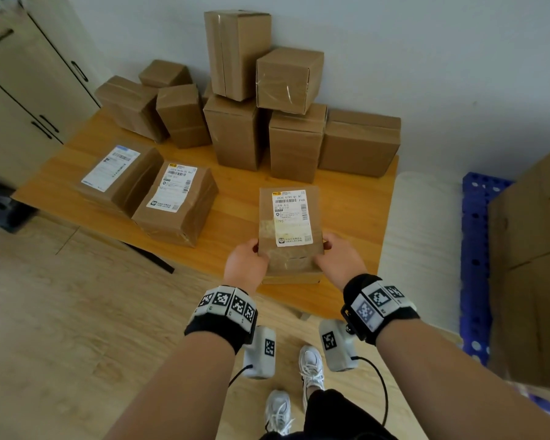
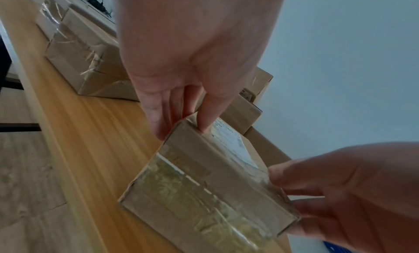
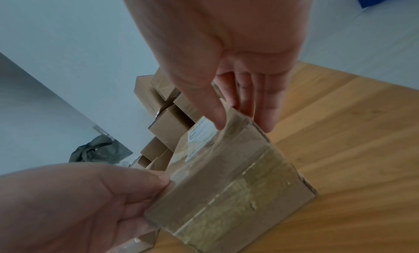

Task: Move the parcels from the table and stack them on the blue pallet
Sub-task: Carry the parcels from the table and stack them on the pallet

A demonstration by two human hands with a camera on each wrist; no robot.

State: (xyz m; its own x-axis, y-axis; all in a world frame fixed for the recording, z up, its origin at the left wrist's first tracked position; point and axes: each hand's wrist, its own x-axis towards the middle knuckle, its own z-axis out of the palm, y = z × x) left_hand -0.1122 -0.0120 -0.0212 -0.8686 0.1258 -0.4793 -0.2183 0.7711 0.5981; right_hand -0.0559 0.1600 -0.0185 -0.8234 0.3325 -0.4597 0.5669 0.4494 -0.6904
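The left hand (image 1: 246,263) and the right hand (image 1: 338,260) are seen clasped on the two near corners of a labelled parcel (image 1: 289,230), thumbs laid on top and fingers reaching under the sides, so it is gripped between them at the near right part of the table (image 1: 356,217). Its long axis runs away from the hands toward the far wall, and both hands are equally near it. The blue pallet (image 1: 473,249) lies to the right, beyond the table's right edge, so the carry is judged to go rightward. On its white shipping label (image 1: 291,217) a barcode, "FUA" and "795" can be read; the rest is too small. Two labelled parcels (image 1: 146,192) lie at the left, and plain cartons (image 1: 267,100) are stacked at the far side.
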